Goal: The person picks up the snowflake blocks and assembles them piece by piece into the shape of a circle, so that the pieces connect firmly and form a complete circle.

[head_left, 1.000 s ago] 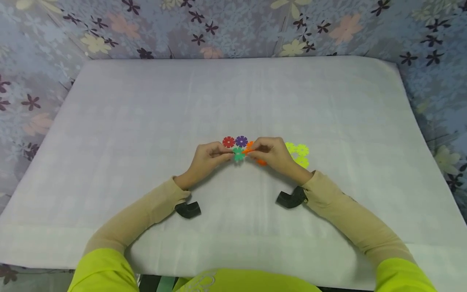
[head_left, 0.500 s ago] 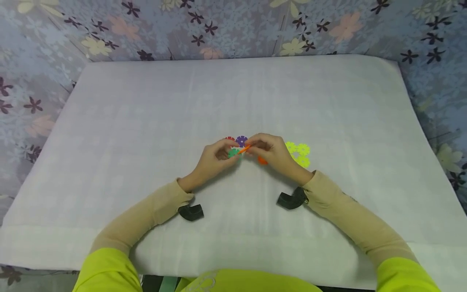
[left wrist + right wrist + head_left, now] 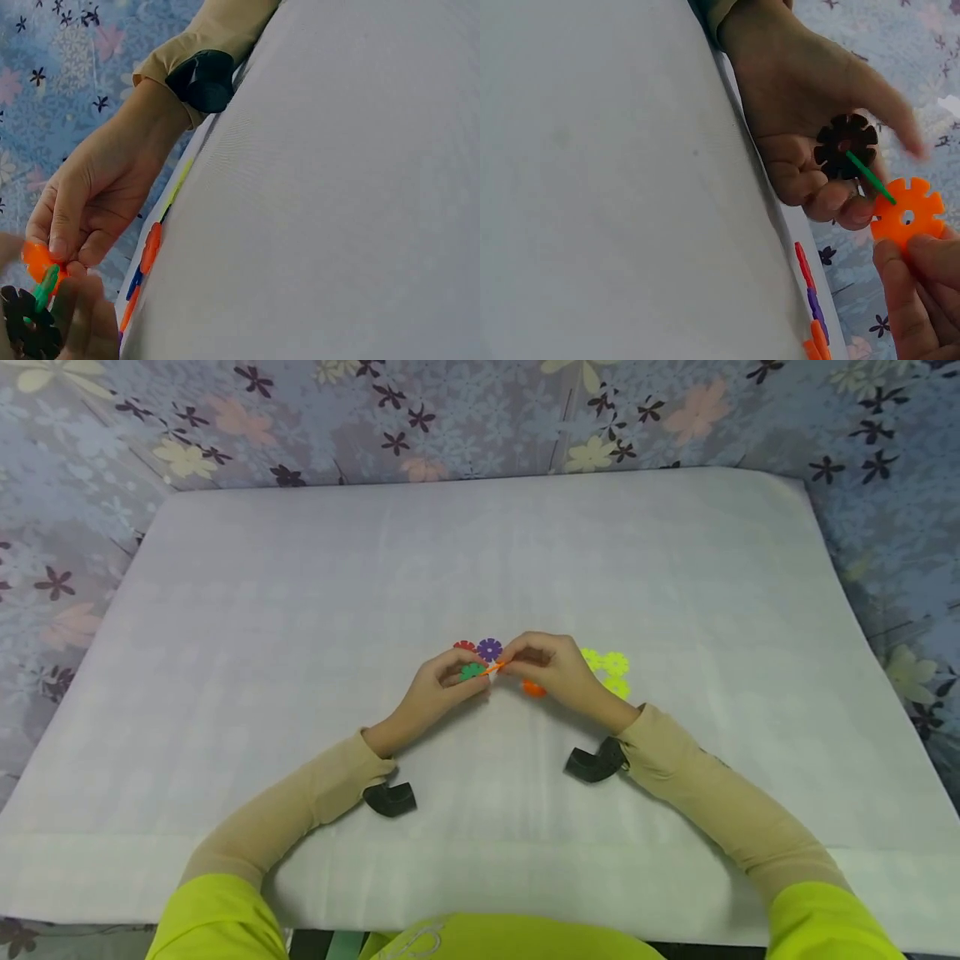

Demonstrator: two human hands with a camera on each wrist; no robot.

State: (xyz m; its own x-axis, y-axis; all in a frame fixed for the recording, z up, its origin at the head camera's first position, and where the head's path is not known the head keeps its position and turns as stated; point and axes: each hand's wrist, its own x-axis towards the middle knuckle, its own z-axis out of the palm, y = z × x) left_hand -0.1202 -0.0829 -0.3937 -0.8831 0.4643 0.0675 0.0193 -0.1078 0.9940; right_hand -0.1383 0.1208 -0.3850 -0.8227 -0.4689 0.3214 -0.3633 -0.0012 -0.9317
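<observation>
My right hand (image 3: 555, 668) pinches an orange flower-shaped disc (image 3: 924, 201) between thumb and fingertips. A green notched disc (image 3: 871, 178), seen edge-on in the right wrist view, meets the orange one at its rim. Joined to the green one's other end is a dark notched disc (image 3: 862, 139), which faces that camera. My left hand (image 3: 431, 693) cups these joined pieces: its fingers curl behind the dark and green discs, while its blurred thumb stands away from them. In the head view the green disc (image 3: 472, 671) shows between the left thumb and fingers.
A red disc (image 3: 464, 646) and a purple disc (image 3: 490, 650) lie just beyond the hands. Another orange disc (image 3: 534, 690) sits under the right hand, and several yellow-green discs (image 3: 617, 665) lie right of it. Black wrist mounts (image 3: 390, 800) hang below both cuffs.
The green disc, earlier facing up between both hands, has turned and shifted left into the left hand. My left fingers have spread from a fingertip pinch, and the orange disc is tilted more edge-on.
</observation>
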